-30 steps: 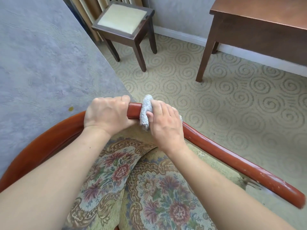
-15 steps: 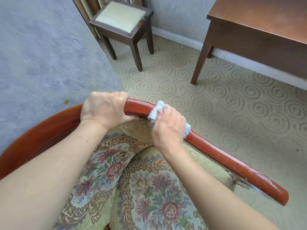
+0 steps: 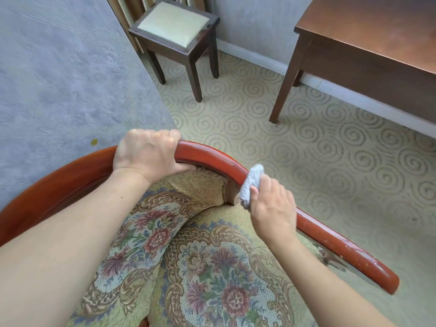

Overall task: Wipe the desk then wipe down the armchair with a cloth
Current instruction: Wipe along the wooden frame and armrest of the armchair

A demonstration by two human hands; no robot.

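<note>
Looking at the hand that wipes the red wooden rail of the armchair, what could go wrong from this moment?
1. The red rail has chipped paint and a splintered patch near its lower end; if the right hand slides the grey cloth down there, it may snag or flake more paint.
2. The cloth is bunched small, so fingers may rub the wood directly.
3. The left hand covers part of the rail; that part might go unwiped.

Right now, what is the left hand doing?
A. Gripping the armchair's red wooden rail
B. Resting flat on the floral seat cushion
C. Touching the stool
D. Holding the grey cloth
A: the left hand curls over the red wooden rail bare, while the right hand holds the grey cloth against the rail further along.
</note>
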